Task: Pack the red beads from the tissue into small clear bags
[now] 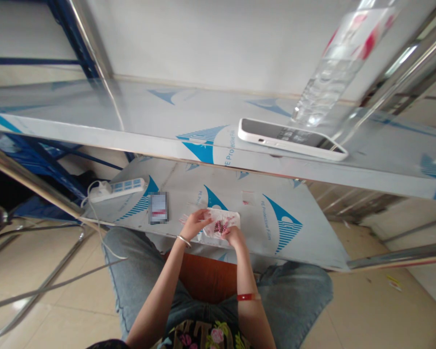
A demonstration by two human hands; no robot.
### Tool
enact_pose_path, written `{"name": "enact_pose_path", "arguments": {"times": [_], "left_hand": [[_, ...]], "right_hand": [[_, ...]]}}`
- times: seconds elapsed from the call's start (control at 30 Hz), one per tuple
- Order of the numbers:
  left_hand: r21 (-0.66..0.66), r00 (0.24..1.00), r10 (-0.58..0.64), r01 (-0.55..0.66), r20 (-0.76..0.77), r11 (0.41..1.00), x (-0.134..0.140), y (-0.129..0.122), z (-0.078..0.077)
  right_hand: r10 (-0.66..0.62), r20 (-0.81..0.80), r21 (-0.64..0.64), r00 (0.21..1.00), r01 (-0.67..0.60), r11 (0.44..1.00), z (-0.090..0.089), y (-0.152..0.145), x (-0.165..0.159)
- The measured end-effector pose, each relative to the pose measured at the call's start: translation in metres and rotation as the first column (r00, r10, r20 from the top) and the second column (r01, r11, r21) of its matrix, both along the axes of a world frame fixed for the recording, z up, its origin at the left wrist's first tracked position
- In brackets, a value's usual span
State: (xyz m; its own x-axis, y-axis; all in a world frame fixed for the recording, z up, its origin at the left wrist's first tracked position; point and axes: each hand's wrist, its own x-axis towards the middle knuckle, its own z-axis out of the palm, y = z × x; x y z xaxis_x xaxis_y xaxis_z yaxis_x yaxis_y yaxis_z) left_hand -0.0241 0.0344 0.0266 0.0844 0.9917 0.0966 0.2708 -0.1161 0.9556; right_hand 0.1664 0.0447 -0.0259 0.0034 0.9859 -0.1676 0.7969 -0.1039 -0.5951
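One white tray is set near the front edge of the bench, polka-dot bow inside. The left hand is held at its side, the right hand at the bow; clamping cannot be told. By a nudge, the bow could be spilled.

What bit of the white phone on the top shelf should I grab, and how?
Maybe pinch the phone by its long sides, coming from the front: it lies flat, screen up, near the front edge of the shelf, and the bottle stands behind it.
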Motion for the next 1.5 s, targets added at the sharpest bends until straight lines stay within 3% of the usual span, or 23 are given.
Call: {"name": "enact_pose_path", "arguments": {"times": [0.1,0.17,0.33,0.5,0.63,0.73,0.97,1.13,1.3,1.5], "left_hand": [[-0.013,0.996,0.007,-0.006,0.087,1.000,0.000,0.001,0.002],[-0.020,0.996,0.023,-0.021,0.082,1.000,-0.001,0.001,0.003],[-0.034,0.998,-0.056,0.057,0.036,0.998,-0.003,-0.002,0.004],[-0.061,0.995,-0.095,0.095,0.003,0.994,0.000,-0.003,0.004],[-0.075,0.996,-0.092,0.093,0.007,0.993,0.001,-0.003,0.003],[-0.057,0.995,-0.094,0.095,0.022,0.994,0.000,-0.002,0.001],[-0.041,0.998,-0.054,0.055,0.028,0.998,-0.002,-0.001,-0.002],[-0.037,0.998,-0.044,0.045,0.038,0.998,-0.003,0.000,-0.004],[-0.046,0.998,-0.023,0.026,0.063,0.999,-0.004,0.001,-0.005],[-0.045,0.995,-0.010,0.015,0.101,0.999,-0.005,0.003,-0.008]], "right_hand": [[0.027,-0.023,-0.105,0.999,-0.029,0.994,0.002,-0.001,0.003],[0.009,-0.080,-0.082,0.997,-0.015,0.996,0.003,-0.001,0.004],[-0.048,-0.356,0.115,0.933,0.094,0.989,0.017,0.005,-0.004],[0.012,-0.574,0.291,0.818,0.191,0.938,0.046,0.007,-0.020],[0.092,-0.589,0.307,0.803,0.118,0.944,0.063,0.001,-0.028],[0.166,-0.568,0.330,0.806,0.038,0.943,0.066,-0.002,-0.030],[0.027,-0.484,0.340,0.875,0.160,0.927,0.044,0.006,-0.021],[0.001,-0.249,0.130,0.968,0.032,0.991,0.018,0.005,-0.017],[0.060,-0.130,0.059,0.990,-0.052,0.997,0.000,0.000,-0.032],[0.098,-0.028,-0.037,0.995,-0.099,0.994,-0.007,0.000,-0.037]]}}
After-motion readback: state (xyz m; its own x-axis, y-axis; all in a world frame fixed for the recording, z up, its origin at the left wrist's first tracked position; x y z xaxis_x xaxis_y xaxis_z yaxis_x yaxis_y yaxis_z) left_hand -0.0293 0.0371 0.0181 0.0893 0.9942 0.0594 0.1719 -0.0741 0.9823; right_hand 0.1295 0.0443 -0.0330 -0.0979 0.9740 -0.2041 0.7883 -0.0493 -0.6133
